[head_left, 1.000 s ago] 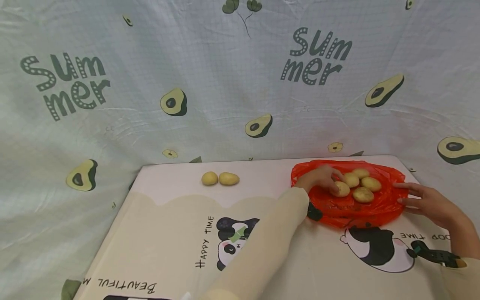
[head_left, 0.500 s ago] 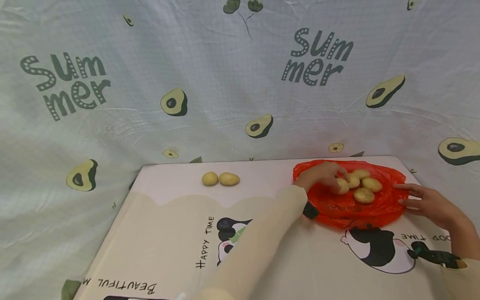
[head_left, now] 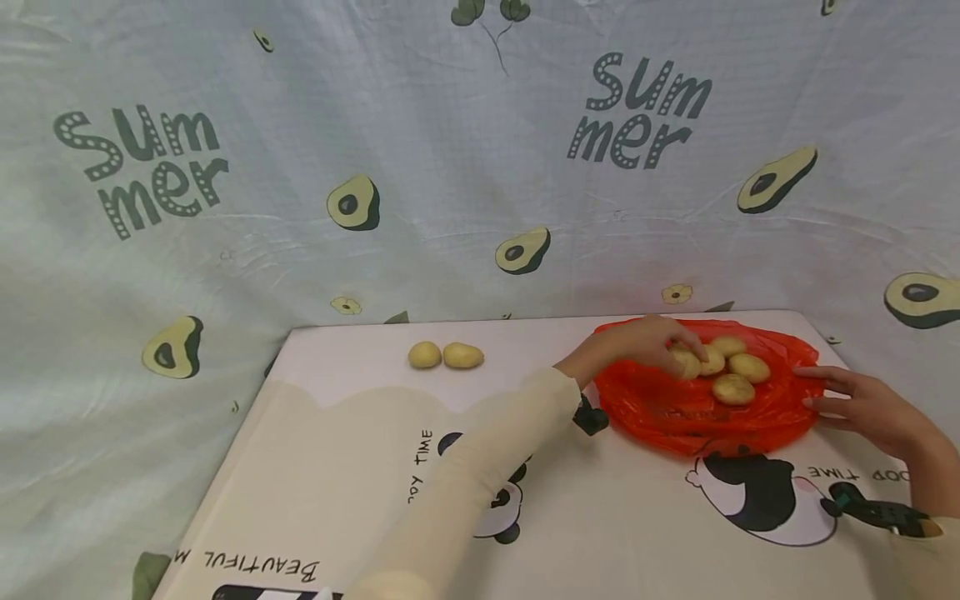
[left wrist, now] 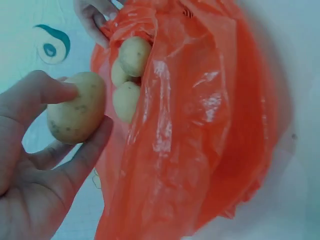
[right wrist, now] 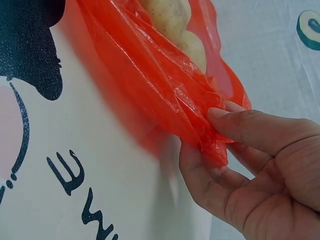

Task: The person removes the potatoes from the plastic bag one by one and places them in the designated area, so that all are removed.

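My left hand pinches a potato between thumb and fingers, over the left part of a red plastic bag. In the left wrist view the potato is yellowish with dark specks and is lifted off the others. Several more potatoes lie grouped in the bag's open middle. At the bag's right end, my right hand grips the red plastic edge between thumb and fingers, as the right wrist view shows. Part of the held potato is covered by my left fingers in the head view.
Two potatoes sit side by side near the table's back edge, left of the bag. The table has a printed cover with pandas and lettering. Behind it hangs a cloth with avocado prints.
My left hand has come up and slightly left from the potato group, bringing one potato with it. My right hand stays at the bag's right end.
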`<control>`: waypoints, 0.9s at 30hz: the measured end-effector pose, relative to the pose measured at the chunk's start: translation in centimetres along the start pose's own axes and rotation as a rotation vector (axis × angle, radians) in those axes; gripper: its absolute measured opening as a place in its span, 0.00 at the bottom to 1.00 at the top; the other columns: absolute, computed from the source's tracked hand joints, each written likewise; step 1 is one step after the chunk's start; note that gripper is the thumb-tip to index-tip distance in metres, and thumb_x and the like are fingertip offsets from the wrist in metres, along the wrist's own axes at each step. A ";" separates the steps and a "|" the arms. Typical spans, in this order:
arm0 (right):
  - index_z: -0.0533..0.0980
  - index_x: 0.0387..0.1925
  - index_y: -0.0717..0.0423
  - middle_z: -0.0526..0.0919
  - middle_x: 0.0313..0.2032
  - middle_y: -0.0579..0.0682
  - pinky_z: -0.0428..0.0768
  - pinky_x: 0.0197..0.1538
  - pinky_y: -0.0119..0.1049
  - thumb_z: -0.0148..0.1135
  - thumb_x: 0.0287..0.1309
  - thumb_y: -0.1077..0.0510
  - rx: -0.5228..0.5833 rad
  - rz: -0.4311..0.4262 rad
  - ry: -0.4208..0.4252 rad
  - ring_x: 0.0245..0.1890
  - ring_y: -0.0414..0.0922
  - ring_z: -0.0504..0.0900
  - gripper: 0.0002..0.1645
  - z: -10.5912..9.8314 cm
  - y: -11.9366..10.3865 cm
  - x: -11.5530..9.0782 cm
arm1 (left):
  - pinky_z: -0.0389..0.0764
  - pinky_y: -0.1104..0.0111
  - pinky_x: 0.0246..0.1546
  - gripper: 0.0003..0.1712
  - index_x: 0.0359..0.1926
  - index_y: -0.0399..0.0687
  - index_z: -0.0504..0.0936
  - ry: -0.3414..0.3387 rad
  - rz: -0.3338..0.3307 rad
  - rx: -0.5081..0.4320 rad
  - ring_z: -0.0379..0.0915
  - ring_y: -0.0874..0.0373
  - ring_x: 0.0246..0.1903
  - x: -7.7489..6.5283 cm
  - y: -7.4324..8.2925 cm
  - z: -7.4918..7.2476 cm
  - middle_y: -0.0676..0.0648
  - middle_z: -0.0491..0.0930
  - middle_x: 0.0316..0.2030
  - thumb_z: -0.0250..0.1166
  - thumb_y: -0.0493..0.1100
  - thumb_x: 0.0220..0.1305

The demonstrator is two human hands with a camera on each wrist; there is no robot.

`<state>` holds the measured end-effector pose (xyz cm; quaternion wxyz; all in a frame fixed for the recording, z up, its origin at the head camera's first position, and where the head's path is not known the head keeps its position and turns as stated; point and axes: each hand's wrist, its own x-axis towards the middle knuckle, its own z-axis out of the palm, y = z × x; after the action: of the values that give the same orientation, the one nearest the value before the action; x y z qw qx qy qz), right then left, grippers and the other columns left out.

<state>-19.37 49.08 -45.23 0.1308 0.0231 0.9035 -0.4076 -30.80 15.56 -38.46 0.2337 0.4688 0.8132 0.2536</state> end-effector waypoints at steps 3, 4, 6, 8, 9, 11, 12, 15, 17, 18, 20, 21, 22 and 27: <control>0.49 0.73 0.74 0.46 0.69 0.84 0.86 0.48 0.45 0.56 0.74 0.52 -0.002 -0.010 0.003 0.63 0.79 0.60 0.42 0.0 -0.1 0.1 | 0.70 0.83 0.50 0.20 0.60 0.56 0.84 0.045 0.062 -0.004 0.68 0.70 0.50 -1.0 -0.2 0.0 0.61 0.79 0.56 0.64 0.41 0.68; 0.50 0.73 0.74 0.46 0.69 0.84 0.86 0.48 0.45 0.56 0.74 0.52 -0.002 -0.012 0.003 0.63 0.79 0.60 0.42 0.0 -0.2 0.1 | 0.69 0.83 0.50 0.19 0.60 0.56 0.84 0.062 0.076 -0.003 0.68 0.70 0.50 -1.3 -0.2 0.0 0.61 0.79 0.56 0.64 0.42 0.69; 0.50 0.73 0.74 0.47 0.69 0.84 0.86 0.48 0.45 0.57 0.74 0.53 -0.002 -0.015 0.003 0.62 0.79 0.62 0.42 0.0 -0.2 0.1 | 0.69 0.83 0.50 0.19 0.60 0.55 0.84 0.100 0.112 -0.004 0.68 0.70 0.49 -1.9 -0.4 0.2 0.61 0.80 0.55 0.64 0.44 0.70; 0.50 0.73 0.74 0.47 0.69 0.84 0.86 0.48 0.45 0.57 0.74 0.53 -0.001 -0.017 0.002 0.62 0.78 0.62 0.42 0.0 -0.3 0.0 | 0.69 0.82 0.51 0.18 0.59 0.53 0.85 0.143 0.151 -0.018 0.69 0.70 0.49 -2.6 -0.5 0.3 0.59 0.81 0.55 0.64 0.46 0.70; 0.50 0.73 0.74 0.47 0.68 0.84 0.86 0.48 0.45 0.57 0.74 0.53 0.000 -0.018 0.001 0.62 0.78 0.62 0.42 0.0 -0.3 0.0 | 0.69 0.82 0.52 0.18 0.59 0.52 0.85 0.163 0.164 -0.029 0.69 0.70 0.50 -2.9 -0.6 0.4 0.59 0.81 0.54 0.65 0.46 0.70; 0.50 0.73 0.74 0.47 0.68 0.84 0.86 0.48 0.45 0.58 0.74 0.53 -0.001 -0.018 0.000 0.62 0.78 0.63 0.42 0.0 -0.3 0.0 | 0.68 0.82 0.52 0.17 0.57 0.51 0.85 0.208 0.186 -0.047 0.69 0.71 0.50 -3.6 -0.6 0.5 0.58 0.82 0.53 0.66 0.46 0.70; 0.50 0.72 0.74 0.47 0.68 0.84 0.86 0.48 0.45 0.58 0.74 0.54 -0.002 -0.019 0.000 0.62 0.78 0.63 0.42 0.0 -0.3 0.0 | 0.68 0.82 0.53 0.17 0.57 0.51 0.86 0.229 0.191 -0.057 0.69 0.72 0.50 -3.9 -0.6 0.5 0.58 0.82 0.53 0.66 0.46 0.69; 0.51 0.73 0.74 0.47 0.68 0.84 0.86 0.48 0.45 0.58 0.74 0.53 -0.002 -0.018 0.002 0.62 0.78 0.63 0.42 0.0 -0.3 -0.1 | 0.68 0.82 0.53 0.16 0.55 0.52 0.86 0.282 0.202 -0.063 0.69 0.71 0.49 -4.9 -0.5 0.6 0.57 0.82 0.52 0.67 0.46 0.69; 0.51 0.73 0.74 0.47 0.69 0.84 0.86 0.48 0.45 0.58 0.74 0.54 0.000 -0.016 0.001 0.62 0.79 0.62 0.41 -0.1 -0.2 -0.1 | 0.68 0.81 0.53 0.15 0.55 0.50 0.86 0.310 0.216 -0.075 0.70 0.69 0.49 -5.6 -0.5 0.6 0.55 0.83 0.51 0.68 0.44 0.68; 0.50 0.73 0.73 0.46 0.69 0.84 0.86 0.48 0.45 0.57 0.74 0.54 0.000 -0.014 0.001 0.62 0.79 0.61 0.41 -0.1 -0.2 -0.1 | 0.69 0.81 0.53 0.15 0.55 0.50 0.86 0.321 0.221 -0.079 0.70 0.68 0.49 -5.9 -0.5 0.6 0.55 0.83 0.51 0.68 0.44 0.68; 0.50 0.73 0.74 0.46 0.69 0.84 0.86 0.48 0.46 0.57 0.74 0.54 -0.001 -0.011 0.000 0.63 0.79 0.60 0.41 -0.1 -0.2 -0.1 | 0.69 0.81 0.53 0.16 0.55 0.49 0.86 0.341 0.222 -0.090 0.70 0.68 0.49 -6.6 -0.4 0.5 0.54 0.83 0.51 0.68 0.44 0.68; 0.50 0.73 0.74 0.46 0.69 0.84 0.86 0.48 0.46 0.57 0.74 0.54 -0.003 -0.009 0.000 0.63 0.80 0.60 0.41 0.0 -0.2 -0.1 | 0.70 0.80 0.52 0.16 0.55 0.49 0.86 0.349 0.220 -0.099 0.70 0.67 0.49 -6.9 -0.4 0.5 0.55 0.83 0.51 0.68 0.44 0.68; 0.50 0.73 0.74 0.46 0.69 0.84 0.86 0.48 0.46 0.57 0.74 0.55 -0.004 -0.007 0.000 0.63 0.80 0.59 0.41 0.0 -0.3 0.0 | 0.70 0.80 0.52 0.16 0.55 0.49 0.86 0.358 0.218 -0.108 0.70 0.67 0.49 -7.3 -0.4 0.4 0.55 0.83 0.51 0.69 0.44 0.67; 0.49 0.73 0.74 0.45 0.69 0.84 0.86 0.49 0.48 0.56 0.74 0.55 -0.007 0.001 -0.001 0.63 0.80 0.59 0.41 0.0 -0.3 -0.1 | 0.73 0.78 0.49 0.17 0.56 0.51 0.86 0.388 0.188 -0.142 0.69 0.65 0.50 -8.9 -0.5 0.3 0.54 0.81 0.52 0.69 0.43 0.67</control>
<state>-19.33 48.90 -45.03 0.1316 0.0228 0.9048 -0.4043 -26.92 7.57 -37.71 0.0809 0.4675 0.7756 0.4162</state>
